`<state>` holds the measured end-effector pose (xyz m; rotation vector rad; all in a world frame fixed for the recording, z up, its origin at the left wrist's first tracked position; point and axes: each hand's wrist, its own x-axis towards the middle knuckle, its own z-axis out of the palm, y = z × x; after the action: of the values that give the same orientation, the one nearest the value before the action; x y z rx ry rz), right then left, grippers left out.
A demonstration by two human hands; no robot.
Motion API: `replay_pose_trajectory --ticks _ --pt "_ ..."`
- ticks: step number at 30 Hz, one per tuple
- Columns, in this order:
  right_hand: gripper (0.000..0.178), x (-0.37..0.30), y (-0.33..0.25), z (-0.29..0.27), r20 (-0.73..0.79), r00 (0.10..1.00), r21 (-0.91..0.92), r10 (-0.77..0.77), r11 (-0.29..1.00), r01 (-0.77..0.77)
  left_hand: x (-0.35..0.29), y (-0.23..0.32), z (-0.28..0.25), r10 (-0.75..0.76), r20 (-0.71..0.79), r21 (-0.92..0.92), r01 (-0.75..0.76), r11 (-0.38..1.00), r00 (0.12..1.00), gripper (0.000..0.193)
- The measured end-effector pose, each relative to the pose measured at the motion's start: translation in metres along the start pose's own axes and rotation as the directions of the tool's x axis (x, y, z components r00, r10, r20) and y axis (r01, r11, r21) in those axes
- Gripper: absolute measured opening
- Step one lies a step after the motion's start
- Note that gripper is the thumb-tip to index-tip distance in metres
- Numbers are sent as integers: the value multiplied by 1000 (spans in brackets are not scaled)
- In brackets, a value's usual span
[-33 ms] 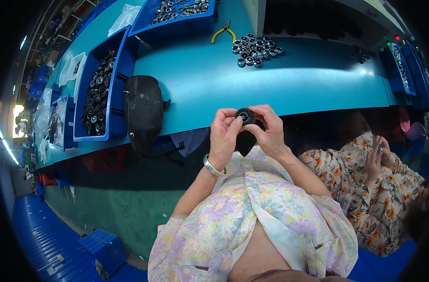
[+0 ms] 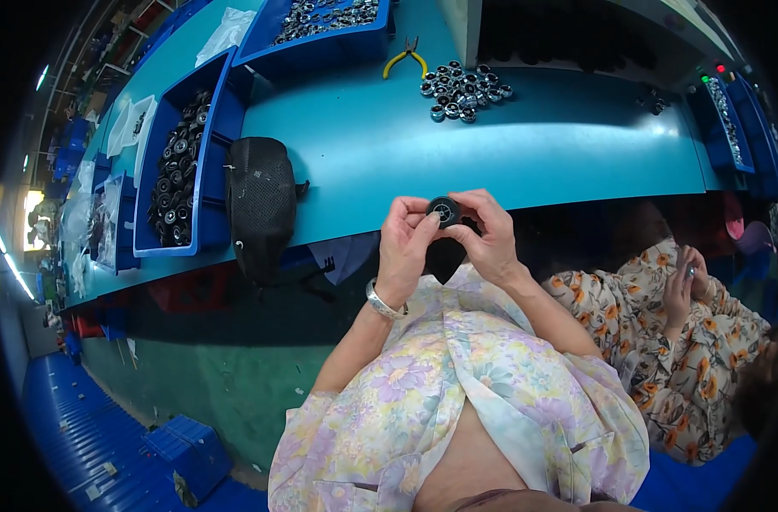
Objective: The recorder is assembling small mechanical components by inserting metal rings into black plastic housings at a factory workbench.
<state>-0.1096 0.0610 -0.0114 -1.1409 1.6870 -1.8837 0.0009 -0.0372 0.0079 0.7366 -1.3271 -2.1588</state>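
Note:
Between my two hands, at the near edge of the blue-green table, is a small black wheel (image 2: 443, 212) with a pale spoked hub. My left hand (image 2: 406, 243) grips it from the left, its thumb lying on the wheel's face. My right hand (image 2: 491, 239) holds the opposite rim between thumb and curled fingers. The wheel's spoked side faces up toward me, and its underside is hidden. Farther back on the table lies a cluster of shiny chrome-rimmed round parts (image 2: 461, 90). Pliers with yellow handles (image 2: 405, 61) rest just left of that cluster.
On the left, a blue bin (image 2: 140, 237) holds many black wheels, beside a black mesh pouch (image 2: 264, 200). Another blue bin (image 2: 321, 41) with shiny parts stands behind. Blue bins (image 2: 730, 141) stand at the far right. A co-worker's hands (image 2: 683, 286) are to my right, below table level.

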Motion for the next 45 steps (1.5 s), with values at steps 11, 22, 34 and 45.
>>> replay_pose_trajectory --ticks 11,22,34,45 --pt "53 2 -19 -3 172 981 -187 -91 975 123 -3 9 -8 38 19 237 -41 971 999 13" --pt "47 18 -13 -14 244 969 -150 -46 985 84 1 7 -4 28 17 241 -31 970 999 14" --pt "52 -7 -15 -8 157 985 -167 -66 982 93 -7 -7 -8 -41 45 121 35 992 998 15" --pt "50 -6 -4 -18 191 946 -299 -261 903 309 -3 -16 -6 -41 128 358 -8 934 991 12"
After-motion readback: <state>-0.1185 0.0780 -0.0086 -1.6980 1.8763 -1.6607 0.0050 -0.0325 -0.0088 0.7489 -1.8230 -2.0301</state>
